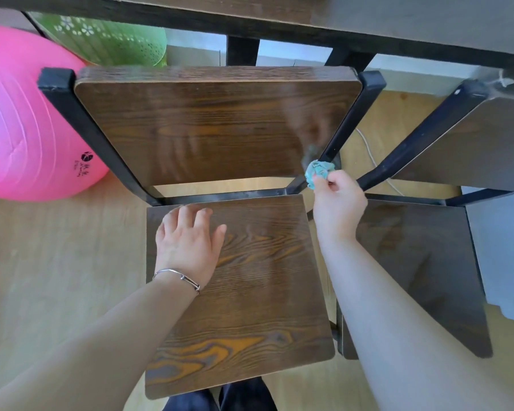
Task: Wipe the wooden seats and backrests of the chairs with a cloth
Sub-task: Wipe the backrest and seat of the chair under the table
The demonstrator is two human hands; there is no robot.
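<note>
A pale wooden floor (57,262) lies under a dark table (398,19), with a pink ball (21,114) and a green basket (110,40) beyond the left hand (187,241). That hand rests flat, fingers relaxed, on the seat (250,307) of the nearer chair, seemingly steadying it. The right hand (339,209) pinches a crumpled teal cloth (319,172), which touches the lower corner of the backrest (205,126) just ahead of its fingers, beside the black frame (349,123). To wipe well, the person would likely do better to spread the cloth flatter and draw it along the grain in overlapping strokes toward the left hand's side, pressing lightly. Counted: two chairs, the second chair (413,262) to the right of the right hand; one cloth, one ball, one basket.
</note>
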